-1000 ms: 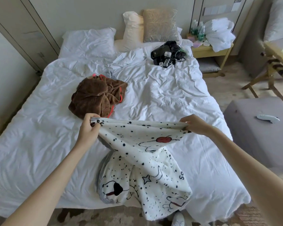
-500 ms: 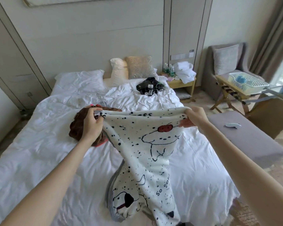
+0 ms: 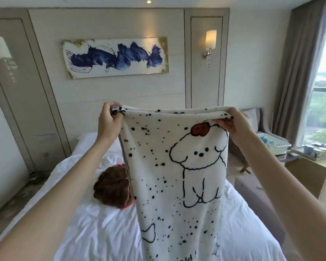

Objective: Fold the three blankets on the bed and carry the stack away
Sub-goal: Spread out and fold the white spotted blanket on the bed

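Head view, dog-print blanket [image 3: 177, 166] hanging over bed [image 3: 102, 232], left hand [image 3: 109, 123] and right hand [image 3: 237, 125] fingers clamped on top corners.

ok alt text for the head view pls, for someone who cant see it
A person's left hand and right hand grip the top corners of a white dog-print blanket, held up over the bed. A crumpled brown blanket lies on the bed behind.

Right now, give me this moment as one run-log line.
phase: held up for folding | left hand: grips top-left corner of dog-print blanket | right hand: grips top-right corner | brown blanket: bunched on bed, unfolded
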Motion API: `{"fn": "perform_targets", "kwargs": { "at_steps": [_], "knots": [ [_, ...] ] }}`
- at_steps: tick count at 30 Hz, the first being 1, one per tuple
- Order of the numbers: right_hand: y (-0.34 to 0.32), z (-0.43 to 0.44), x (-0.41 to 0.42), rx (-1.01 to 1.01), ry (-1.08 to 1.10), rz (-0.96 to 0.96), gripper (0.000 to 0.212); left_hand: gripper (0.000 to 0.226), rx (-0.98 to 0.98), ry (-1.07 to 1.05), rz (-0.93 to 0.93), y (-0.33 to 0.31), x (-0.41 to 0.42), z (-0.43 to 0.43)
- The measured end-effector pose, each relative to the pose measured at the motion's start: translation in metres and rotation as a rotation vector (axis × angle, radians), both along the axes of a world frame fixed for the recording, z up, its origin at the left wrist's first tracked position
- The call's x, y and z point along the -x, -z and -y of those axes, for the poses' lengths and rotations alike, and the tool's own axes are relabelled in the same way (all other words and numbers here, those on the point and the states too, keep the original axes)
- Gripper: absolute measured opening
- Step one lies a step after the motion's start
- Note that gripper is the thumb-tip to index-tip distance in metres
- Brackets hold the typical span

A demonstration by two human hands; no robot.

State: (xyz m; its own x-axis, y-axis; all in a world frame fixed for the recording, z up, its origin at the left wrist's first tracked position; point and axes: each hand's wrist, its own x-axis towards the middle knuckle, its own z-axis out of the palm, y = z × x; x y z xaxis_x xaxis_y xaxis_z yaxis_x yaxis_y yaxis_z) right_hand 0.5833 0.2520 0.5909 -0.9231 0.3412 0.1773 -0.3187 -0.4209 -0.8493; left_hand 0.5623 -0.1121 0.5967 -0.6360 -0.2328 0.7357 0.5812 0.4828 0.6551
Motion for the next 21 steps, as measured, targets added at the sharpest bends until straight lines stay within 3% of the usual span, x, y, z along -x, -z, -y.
{"fn": "perform_targets", "kwargs": {
  "at_steps": [3,6,8,11,16,21],
  "knots": [
    [-0.046,0.013,-0.042,-0.020,0.043,-0.180,0.014,0.028,-0.094,0.001,-0.209,-0.051,-0.044,0.007],
    [-0.049,0.021,-0.077,-0.155,0.162,-0.312,0.018,0.024,-0.124,-0.074,-0.438,-0.044,-0.084,0.008],
    [-0.010,0.031,-0.085,-0.211,0.258,-0.191,0.025,0.019,-0.084,-0.105,-0.292,0.003,-0.099,0.010],
    [0.071,0.047,-0.101,-0.153,0.201,0.106,0.025,0.015,0.036,-0.088,0.037,0.086,-0.119,0.021],
    [0.114,0.045,-0.140,-0.029,0.142,0.237,0.017,0.021,0.176,-0.029,0.136,0.129,-0.157,0.040],
    [0.105,0.048,-0.142,0.066,0.103,0.162,0.014,0.020,0.136,-0.016,0.130,0.100,-0.147,0.040]
  ]
}}
